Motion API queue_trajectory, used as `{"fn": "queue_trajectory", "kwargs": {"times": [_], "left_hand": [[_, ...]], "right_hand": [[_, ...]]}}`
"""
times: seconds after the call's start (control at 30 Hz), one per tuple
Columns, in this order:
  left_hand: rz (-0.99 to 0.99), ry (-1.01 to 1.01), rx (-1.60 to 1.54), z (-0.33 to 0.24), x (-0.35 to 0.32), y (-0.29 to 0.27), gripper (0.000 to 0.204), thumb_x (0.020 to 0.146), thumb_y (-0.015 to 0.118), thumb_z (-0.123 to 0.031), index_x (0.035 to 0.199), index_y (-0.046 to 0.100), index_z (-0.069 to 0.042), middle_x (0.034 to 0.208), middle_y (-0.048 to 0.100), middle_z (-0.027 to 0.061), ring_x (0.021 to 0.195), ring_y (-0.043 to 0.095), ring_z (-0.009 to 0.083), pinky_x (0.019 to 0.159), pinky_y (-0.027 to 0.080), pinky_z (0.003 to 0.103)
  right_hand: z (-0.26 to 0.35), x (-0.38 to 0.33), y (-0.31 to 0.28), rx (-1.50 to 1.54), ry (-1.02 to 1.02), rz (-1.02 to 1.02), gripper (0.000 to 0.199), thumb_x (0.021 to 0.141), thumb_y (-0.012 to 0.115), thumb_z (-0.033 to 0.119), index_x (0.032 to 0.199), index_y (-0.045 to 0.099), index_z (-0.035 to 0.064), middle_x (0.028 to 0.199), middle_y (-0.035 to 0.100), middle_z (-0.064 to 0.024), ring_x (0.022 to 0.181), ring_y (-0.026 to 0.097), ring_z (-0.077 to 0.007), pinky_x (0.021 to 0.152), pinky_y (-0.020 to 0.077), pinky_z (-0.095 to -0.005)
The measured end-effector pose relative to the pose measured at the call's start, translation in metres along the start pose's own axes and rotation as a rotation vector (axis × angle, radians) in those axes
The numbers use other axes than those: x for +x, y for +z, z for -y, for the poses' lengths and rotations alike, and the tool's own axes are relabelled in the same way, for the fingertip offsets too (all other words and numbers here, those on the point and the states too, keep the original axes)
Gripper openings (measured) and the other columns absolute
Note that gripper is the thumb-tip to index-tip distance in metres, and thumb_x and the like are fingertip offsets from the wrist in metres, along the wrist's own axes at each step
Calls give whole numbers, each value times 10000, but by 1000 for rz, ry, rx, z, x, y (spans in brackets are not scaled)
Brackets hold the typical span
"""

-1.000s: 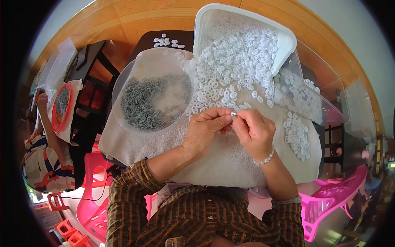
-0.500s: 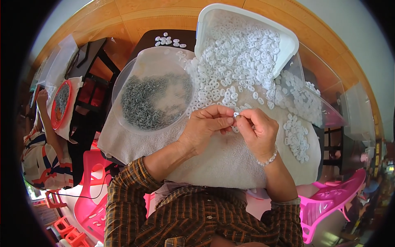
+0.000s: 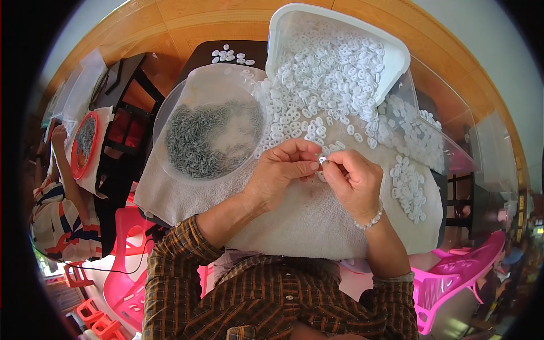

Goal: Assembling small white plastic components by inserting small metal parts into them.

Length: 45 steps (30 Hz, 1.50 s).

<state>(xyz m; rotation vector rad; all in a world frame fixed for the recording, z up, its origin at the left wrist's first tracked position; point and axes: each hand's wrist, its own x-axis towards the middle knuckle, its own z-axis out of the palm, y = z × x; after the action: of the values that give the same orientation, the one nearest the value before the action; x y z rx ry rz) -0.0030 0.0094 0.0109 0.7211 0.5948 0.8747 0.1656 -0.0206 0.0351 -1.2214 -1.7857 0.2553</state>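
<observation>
My left hand (image 3: pixel 283 171) and my right hand (image 3: pixel 356 182) meet over the near middle of the towel-covered table, both closed in a pinch. Between their fingertips sits a small white oval plastic piece (image 3: pixel 323 160), partly hidden by the fingers. Whether a smaller part is pinched with it, I cannot make out. Just beyond my fingers lie loose white oval pieces with two holes (image 3: pixel 315 131). They spread out from a tipped white tub (image 3: pixel 396 56) full of the same pieces. To the left, a round clear tray (image 3: pixel 160 133) holds a heap of small grey metal parts (image 3: pixel 195 141), seemingly screws.
A pile of white pieces (image 3: pixel 408 190) lies right of my right hand, near a clear plastic box (image 3: pixel 453 130). Several more sit at the dark table's far left corner. Another person's arm (image 3: pixel 69 161) rests beside a red tray (image 3: pixel 75 164) at far left. Pink chairs (image 3: pixel 462 277) flank me.
My hands stay together over the same spot, with only a slight shift of the fingertips around the white piece. The whole view has moved very slightly.
</observation>
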Motion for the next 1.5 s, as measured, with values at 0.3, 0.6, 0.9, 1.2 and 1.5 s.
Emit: {"fn": "queue_trajectory", "kwargs": {"times": [0.3,0.6,0.9,1.2,1.5], "left_hand": [[86,109,218,-2,1,-5,246,873,595,28,1111,611,-31,935,653,21,826,590,88,732,483,233],[124,195,176,-10,0,-2,305,872,587,39,1162,581,-52,946,659,29,841,592,92,752,465,224],[117,171,158,-12,-2,2,319,866,592,44,1171,577,-47,944,654,21,849,611,99,755,478,225],[112,168,173,-11,-1,0,314,865,584,60,1162,582,-41,952,656,26,864,612,97,774,489,225],[65,175,224,-9,-3,-1,332,851,600,67,1166,574,-32,943,666,47,884,618,105,810,499,233]], "right_hand": [[-1,0,-1,-19,-36,17,67,763,675,-1,773,612,22,658,618,-49,515,562,-96,471,437,-234],[4,0,-8,60,39,-9,57,775,672,10,784,616,16,660,624,-50,533,562,-90,492,440,-224],[7,0,-8,52,-33,-34,131,727,691,-33,772,600,48,644,588,-53,480,546,-143,432,409,-260],[8,0,-8,50,-45,-22,86,757,687,-11,766,609,22,643,601,-42,497,540,-91,457,423,-224],[7,0,-4,-21,-96,-24,95,749,683,-25,764,605,26,642,589,-45,488,532,-103,445,403,-233]]}}
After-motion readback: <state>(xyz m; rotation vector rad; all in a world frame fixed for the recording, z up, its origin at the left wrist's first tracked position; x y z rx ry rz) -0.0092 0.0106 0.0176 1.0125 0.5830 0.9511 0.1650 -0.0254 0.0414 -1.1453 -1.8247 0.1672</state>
